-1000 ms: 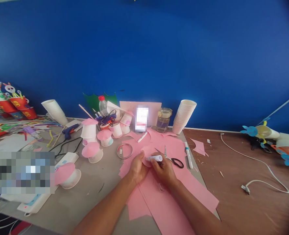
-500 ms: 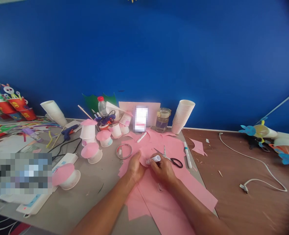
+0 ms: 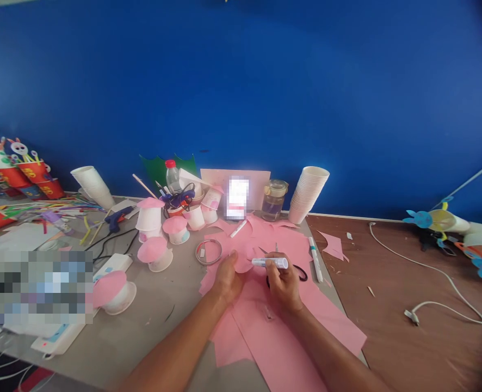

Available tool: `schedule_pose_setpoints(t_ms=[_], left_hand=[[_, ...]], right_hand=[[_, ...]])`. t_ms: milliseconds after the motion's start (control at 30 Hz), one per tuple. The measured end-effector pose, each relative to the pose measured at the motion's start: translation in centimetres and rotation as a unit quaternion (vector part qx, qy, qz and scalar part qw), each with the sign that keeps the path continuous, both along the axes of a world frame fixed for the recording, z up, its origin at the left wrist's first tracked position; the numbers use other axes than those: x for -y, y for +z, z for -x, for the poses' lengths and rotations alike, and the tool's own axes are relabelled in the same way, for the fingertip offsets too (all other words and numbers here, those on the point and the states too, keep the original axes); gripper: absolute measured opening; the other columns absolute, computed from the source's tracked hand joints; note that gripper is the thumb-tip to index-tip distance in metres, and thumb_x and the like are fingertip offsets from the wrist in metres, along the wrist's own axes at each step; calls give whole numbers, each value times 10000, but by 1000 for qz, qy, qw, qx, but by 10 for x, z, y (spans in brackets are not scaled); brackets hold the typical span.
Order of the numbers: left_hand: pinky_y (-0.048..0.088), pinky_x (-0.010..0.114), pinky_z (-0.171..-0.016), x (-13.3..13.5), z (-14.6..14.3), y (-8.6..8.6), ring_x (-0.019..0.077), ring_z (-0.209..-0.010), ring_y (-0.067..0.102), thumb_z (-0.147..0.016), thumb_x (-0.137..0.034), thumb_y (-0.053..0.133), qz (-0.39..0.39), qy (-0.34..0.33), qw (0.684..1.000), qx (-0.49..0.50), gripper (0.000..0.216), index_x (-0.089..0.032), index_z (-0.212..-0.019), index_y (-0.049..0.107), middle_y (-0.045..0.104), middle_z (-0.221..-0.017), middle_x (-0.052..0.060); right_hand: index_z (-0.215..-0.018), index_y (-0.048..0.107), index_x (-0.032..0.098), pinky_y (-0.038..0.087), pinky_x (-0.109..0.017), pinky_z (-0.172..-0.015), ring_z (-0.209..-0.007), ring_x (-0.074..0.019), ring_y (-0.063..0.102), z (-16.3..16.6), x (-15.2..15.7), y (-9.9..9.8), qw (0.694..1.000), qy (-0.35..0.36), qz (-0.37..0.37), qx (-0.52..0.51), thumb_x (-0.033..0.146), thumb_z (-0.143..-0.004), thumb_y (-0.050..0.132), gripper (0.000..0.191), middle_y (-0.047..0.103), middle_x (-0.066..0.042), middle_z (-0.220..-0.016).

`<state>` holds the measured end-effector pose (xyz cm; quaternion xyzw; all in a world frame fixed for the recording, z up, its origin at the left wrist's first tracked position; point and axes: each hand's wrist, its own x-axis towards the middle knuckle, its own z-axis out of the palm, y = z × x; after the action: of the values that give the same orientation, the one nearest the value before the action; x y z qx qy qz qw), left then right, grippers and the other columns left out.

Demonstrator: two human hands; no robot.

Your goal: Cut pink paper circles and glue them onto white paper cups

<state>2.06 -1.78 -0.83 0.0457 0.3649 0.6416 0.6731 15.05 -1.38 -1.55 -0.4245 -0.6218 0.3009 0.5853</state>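
My left hand (image 3: 228,279) pinches a small rounded pink paper piece (image 3: 244,260) just above the pink paper sheets (image 3: 277,332) spread on the table. My right hand (image 3: 282,283) grips a white marker (image 3: 270,263), held level and a little to the right of the paper piece. Black-handled scissors (image 3: 296,270) lie partly hidden behind my right hand. A second white marker (image 3: 315,251) lies on the pink sheets to the right.
Several white cups with pink tops (image 3: 154,255) stand at the left, with a clear tape ring (image 3: 208,252) nearby. At the back are a stack of paper cups (image 3: 308,193), a glass jar (image 3: 273,200) and a phone (image 3: 236,197). A white cable (image 3: 437,283) crosses the brown table.
My right hand has lifted the marker off the pink paper piece and moved it to the right. My left hand keeps hold of the piece.
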Motion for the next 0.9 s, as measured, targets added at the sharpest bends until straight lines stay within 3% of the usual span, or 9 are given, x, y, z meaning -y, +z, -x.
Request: schedule_pose_setpoints(t_ms=[300,433,567,900], left_hand=[[493,371,-849,-2,3,-3,218,-882,627,-863,-251,531,25,0,999,-37,160,-123,-906,616,674,-877,101],[491,384,-830,1,3,0,248,-904,627,-833,-290,579,-6,-19,999,-32,187,-124,-905,624,682,-851,100],[487,362,-845,0,3,-2,237,-930,624,-817,-289,594,-11,12,1000,-27,171,-144,-903,623,691,-847,83],[452,415,-938,2,-1,-6,270,-981,616,-847,-304,550,-59,-103,991,55,239,-108,-961,625,687,-915,133]], right_hand=[[-827,554,171,364,-244,-484,-521,-114,427,-1,-3,-1,999,-10,21,-48,384,-867,477,230,521,1,-641],[-842,562,170,341,-240,-464,-480,-103,381,-1,-1,-4,999,5,25,-29,384,-867,483,229,474,27,-590],[-849,562,167,361,-237,-474,-505,-105,412,-2,-2,-5,999,-1,18,-35,375,-868,477,226,530,-1,-652],[-883,572,172,444,-242,-521,-561,-146,557,3,3,4,996,36,53,66,327,-837,511,173,639,-27,-697]])
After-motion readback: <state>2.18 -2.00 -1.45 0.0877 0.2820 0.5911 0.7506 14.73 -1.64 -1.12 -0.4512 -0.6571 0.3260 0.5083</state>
